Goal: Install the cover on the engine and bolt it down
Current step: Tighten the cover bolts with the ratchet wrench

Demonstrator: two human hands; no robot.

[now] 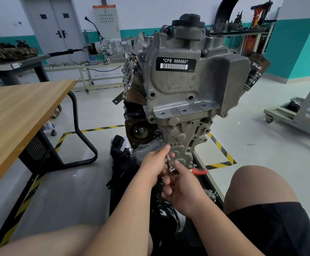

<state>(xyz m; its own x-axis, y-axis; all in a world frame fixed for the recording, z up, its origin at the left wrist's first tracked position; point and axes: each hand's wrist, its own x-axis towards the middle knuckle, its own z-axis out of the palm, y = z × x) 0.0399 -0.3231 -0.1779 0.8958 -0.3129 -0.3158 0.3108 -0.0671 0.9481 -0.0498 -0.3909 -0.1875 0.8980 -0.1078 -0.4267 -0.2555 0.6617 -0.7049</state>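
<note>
Cover [180,139] sits on engine [187,84]. Left hand [155,163] pinches extension [162,144] on edge bolt [157,133]; right hand [184,189] grips ratchet [197,171]. Risk: tilted extension slips off, rounding or cross-threading the bolt.

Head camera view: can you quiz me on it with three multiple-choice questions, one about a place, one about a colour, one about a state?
1. The wooden table stands on which side of the engine? A right B left C behind
2. The ratchet in the right hand has a handle of what colour? A red B blue C green
3. The left hand is: A idle B flat on the table C pinching the extension bar
Answers: 1 B, the table fills the picture's left side; 2 A, a red grip sticks out past the hand; 3 C, its fingers close round the thin bar that runs up to the engine.
</note>
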